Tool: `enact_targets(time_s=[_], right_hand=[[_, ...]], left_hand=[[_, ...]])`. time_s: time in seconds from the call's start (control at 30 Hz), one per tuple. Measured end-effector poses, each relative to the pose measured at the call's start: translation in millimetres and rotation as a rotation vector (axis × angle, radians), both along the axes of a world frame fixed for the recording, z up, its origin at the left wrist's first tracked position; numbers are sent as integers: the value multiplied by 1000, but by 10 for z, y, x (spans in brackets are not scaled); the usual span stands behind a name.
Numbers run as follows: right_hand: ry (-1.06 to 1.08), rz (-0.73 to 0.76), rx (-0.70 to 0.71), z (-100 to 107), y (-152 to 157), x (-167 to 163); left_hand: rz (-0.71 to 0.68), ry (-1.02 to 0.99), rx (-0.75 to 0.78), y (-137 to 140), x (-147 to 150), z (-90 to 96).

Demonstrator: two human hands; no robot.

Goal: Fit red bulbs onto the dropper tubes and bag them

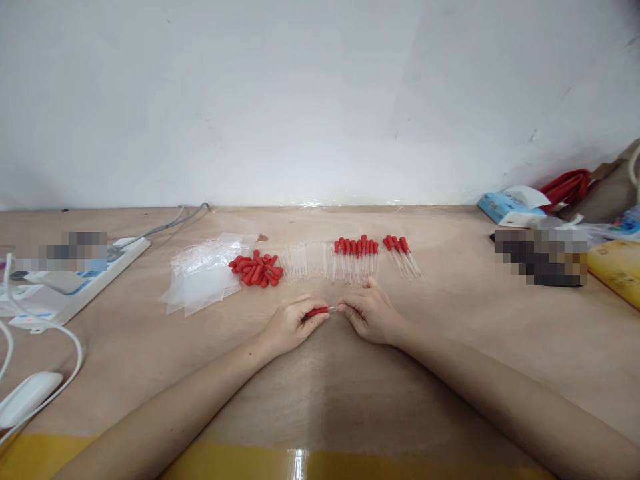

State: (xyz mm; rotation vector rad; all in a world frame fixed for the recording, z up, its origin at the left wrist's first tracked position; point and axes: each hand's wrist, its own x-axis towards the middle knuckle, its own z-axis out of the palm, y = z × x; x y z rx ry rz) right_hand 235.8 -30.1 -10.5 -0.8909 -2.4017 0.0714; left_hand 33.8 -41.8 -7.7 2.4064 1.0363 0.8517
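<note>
My left hand (pixel 299 323) is closed around a red rubber dropper bulb (pixel 318 311), its open end facing right. Thumb and fingers of my right hand (pixel 369 312) pinch a thin clear glass dropper tube (pixel 333 309). The tube's near end meets the mouth of the bulb; how deep it sits inside cannot be made out. Just beyond my hands lies a pile of loose red bulbs (pixel 257 269), beside a row of bare glass tubes (pixel 303 260). Farther right are droppers with red bulbs on them (pixel 356 248), and a smaller group of droppers (pixel 399 248).
Clear zip bags (pixel 203 277) lie left of the bulbs. A white power strip (pixel 100 283) with cables and a white mouse-shaped item (pixel 31 399) occupy the left. At right are a blue box (pixel 510 208), a dark blurred object (pixel 537 260) and a yellow package (pixel 617 267). A wall stands behind.
</note>
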Motion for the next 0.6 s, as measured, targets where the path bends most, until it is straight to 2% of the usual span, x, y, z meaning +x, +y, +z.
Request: enact_targets(time_s=[0.23, 0.43, 0.53, 0.6], right_hand=[[-74, -6, -64, 61, 31, -13], [-247, 17, 53, 267, 18, 33], [-238, -67, -9, 355, 87, 157], [-119, -236, -122, 388, 212, 294]], left_hand=[[8, -22, 27, 26, 0, 24], [3, -16, 89, 78, -59, 71], [95, -34, 74, 83, -99, 56], [146, -41, 57, 86, -120, 37]])
